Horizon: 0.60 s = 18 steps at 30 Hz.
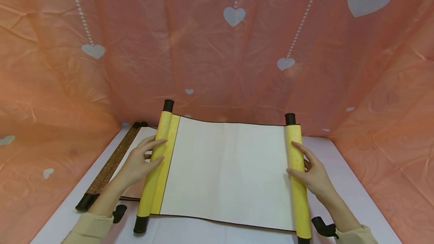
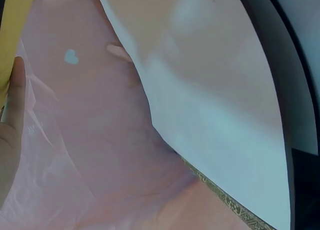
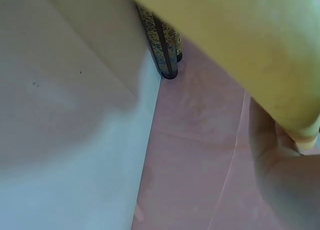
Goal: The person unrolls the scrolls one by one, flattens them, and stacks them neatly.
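Note:
A blank white hanging scroll (image 1: pixel 230 168) with yellow brocade ends and black knobs is spread between both hands. My left hand (image 1: pixel 135 165) grips its left roller (image 1: pixel 148 191) around the middle, thumb and fingers to either side. On the opposite roller (image 1: pixel 300 202), my right hand (image 1: pixel 317 176) has a similar hold. In the left wrist view only part of the left hand (image 2: pixel 14 120) shows, against the yellow roller (image 2: pixel 14 24). The right wrist view has the right hand (image 3: pixel 285 165) below the yellow roller (image 3: pixel 250 44); its fingertips are mostly hidden.
A second scroll with a brown patterned roller (image 1: pixel 110 161) lies partly unrolled at the left, overlapped by the yellow one. White cloth (image 1: pixel 322 153) covers the table. A peach curtain printed with hearts (image 1: pixel 203 48) encloses the back and sides.

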Motion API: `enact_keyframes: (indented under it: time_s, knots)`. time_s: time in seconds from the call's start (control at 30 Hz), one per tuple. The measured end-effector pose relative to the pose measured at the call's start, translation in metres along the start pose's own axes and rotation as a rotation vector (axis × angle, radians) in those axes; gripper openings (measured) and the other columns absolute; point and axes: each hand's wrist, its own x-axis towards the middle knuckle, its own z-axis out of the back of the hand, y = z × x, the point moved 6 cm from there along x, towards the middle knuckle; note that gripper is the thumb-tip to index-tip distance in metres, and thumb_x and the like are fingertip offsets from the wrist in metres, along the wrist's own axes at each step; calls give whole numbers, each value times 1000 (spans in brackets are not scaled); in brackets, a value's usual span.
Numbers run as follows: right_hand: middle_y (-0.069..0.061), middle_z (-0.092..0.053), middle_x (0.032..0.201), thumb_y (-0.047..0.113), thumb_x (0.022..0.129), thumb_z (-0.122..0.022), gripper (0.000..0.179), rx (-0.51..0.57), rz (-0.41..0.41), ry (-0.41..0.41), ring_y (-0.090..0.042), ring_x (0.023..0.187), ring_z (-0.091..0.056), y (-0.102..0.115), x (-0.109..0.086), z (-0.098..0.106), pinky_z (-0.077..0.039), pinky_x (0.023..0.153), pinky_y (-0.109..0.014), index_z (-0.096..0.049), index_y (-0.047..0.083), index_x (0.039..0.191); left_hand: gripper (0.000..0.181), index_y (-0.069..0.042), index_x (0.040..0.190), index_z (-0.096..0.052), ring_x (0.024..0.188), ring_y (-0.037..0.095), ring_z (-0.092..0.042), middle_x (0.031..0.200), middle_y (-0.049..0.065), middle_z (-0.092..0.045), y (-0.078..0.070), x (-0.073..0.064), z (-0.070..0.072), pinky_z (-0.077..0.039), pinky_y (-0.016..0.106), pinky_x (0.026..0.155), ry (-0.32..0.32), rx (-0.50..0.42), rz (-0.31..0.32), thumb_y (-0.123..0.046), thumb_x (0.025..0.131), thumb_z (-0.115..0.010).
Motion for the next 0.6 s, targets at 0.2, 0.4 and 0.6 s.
enact_keyframes:
  time_s: [0.2, 0.4, 0.6]
  knots:
    - [-27, -47, 148, -5, 91, -74, 82, -11, 84, -33, -1, 106, -53, 2, 0, 3, -51, 80, -17, -35, 12, 162, 53, -4, 144, -60, 132, 46, -52, 155, 26, -44, 7, -2, 3, -56, 56, 90, 8, 4, 21, 4, 92, -73]
    - [-25, -44, 149, -9, 92, -70, 82, -1, 95, -38, 2, 108, -53, 0, -1, 6, -48, 84, -11, -34, 12, 162, 53, -1, 141, -61, 130, 49, -52, 156, 28, -41, 9, -2, 8, -55, 59, 90, -11, 7, 5, 8, 90, -73]
    - [-19, -39, 149, -13, 91, -65, 81, 26, 70, -40, 5, 106, -57, -1, -2, 6, -52, 80, -16, -36, 12, 162, 53, -1, 140, -62, 123, 49, -57, 156, 29, -39, 12, -5, 12, -56, 57, 86, -22, 33, 1, 9, 89, -74]
